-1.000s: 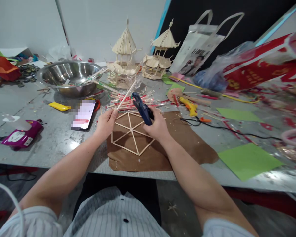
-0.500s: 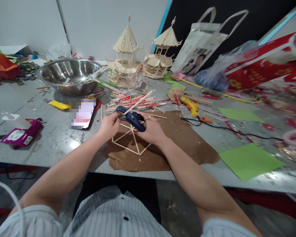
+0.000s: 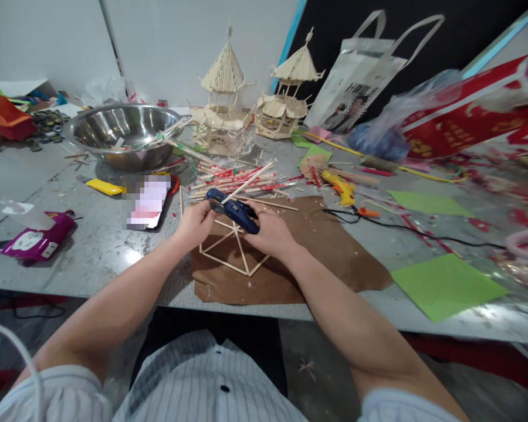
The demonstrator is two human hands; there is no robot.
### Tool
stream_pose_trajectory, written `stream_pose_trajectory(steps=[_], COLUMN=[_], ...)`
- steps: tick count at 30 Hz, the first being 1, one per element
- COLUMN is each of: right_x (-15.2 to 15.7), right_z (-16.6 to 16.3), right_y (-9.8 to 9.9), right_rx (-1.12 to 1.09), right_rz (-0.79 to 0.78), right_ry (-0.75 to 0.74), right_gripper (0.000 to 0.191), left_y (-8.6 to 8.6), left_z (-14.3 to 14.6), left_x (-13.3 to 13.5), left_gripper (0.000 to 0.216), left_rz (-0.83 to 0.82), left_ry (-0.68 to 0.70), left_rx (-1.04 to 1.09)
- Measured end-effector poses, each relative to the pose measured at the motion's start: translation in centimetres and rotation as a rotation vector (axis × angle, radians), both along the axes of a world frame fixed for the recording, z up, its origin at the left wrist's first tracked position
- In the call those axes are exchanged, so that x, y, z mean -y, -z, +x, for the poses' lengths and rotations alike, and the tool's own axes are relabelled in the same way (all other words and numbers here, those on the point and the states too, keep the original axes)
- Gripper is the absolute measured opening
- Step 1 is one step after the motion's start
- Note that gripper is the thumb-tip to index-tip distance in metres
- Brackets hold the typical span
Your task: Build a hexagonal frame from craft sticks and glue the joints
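My right hand (image 3: 270,231) grips a dark blue glue gun (image 3: 234,210), its nozzle pointing left toward my left hand. My left hand (image 3: 193,223) pinches the near end of a long pale wooden stick (image 3: 249,182) that slants up to the right, right at the nozzle tip. Under both hands lies a hexagon frame of thin sticks (image 3: 231,249) on a brown paper sheet (image 3: 317,258).
A pile of sticks in red wrappers (image 3: 237,176) lies behind the hands. A steel bowl (image 3: 123,132), a phone (image 3: 147,202), two stick pagoda models (image 3: 223,99), a yellow glue gun (image 3: 341,189) with a black cord, green paper sheets (image 3: 444,284) and bags surround the work area.
My right hand lowered the glue gun from upright to lying flat, nozzle to the left. The stick in my left hand tipped lower to the right. Since half a second ago almost nothing has moved.
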State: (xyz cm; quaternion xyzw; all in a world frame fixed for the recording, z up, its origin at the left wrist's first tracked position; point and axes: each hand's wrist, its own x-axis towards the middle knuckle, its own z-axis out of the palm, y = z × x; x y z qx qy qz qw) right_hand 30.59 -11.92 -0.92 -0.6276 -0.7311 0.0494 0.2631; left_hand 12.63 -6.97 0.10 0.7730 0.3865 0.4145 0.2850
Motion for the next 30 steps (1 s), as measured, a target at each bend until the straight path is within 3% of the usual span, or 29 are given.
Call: stream_pose_trajectory(steps=[14,30], right_x=[-0.1,0.4], right_z=[-0.3,-1.1], right_y=[0.4,-0.3], right_rx=[0.098,0.191], right_rz=[-0.003,-0.117], right_ry=[0.052,0.134], right_gripper=[0.059,0.048], left_y=[0.6,0.7], left_z=[0.1,0.2], left_x=[-0.2,-0.4], left_gripper=[0.024,0.028], left_rz=[0.043,0.062], left_ry=[0.024,0.005], left_rx=[-0.044,-0.095])
